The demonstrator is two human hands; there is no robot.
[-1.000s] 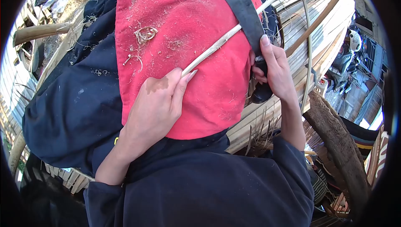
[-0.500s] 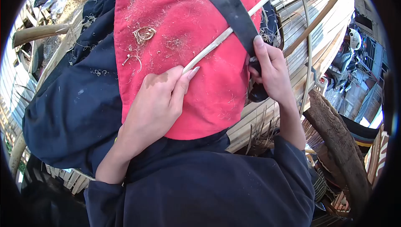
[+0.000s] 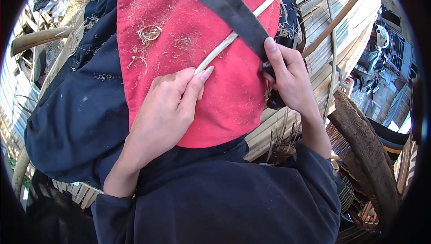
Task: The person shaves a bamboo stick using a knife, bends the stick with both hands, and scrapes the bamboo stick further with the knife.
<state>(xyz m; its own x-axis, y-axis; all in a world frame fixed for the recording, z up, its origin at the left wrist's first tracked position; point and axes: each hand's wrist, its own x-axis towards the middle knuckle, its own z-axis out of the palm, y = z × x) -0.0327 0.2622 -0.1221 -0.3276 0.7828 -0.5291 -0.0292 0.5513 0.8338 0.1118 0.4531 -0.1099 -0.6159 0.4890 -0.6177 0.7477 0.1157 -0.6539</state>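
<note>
My left hand (image 3: 173, 102) pinches the near end of a pale, thin wooden strip (image 3: 217, 52) between thumb and fingers. The strip slants up to the right over a red cloth (image 3: 157, 13) spread on my lap. In my right hand (image 3: 287, 75) is a large knife with a dark handle, its thumb pressed on the base of the broad grey blade (image 3: 224, 8). The blade crosses over the strip and points to the upper left. Fine curled shavings (image 3: 148, 34) litter the cloth. My fingers hide most of the handle.
Long split wooden slats (image 3: 343, 19) lie to my right, with a brown stick (image 3: 339, 17) across them. A rough log (image 3: 366, 145) is at the lower right. Another curved piece of wood (image 3: 40, 39) sits at the upper left.
The blade has turned flatter, its far end swinging to the left across the strip. My right hand has shifted slightly left. Both hands keep their holds.
</note>
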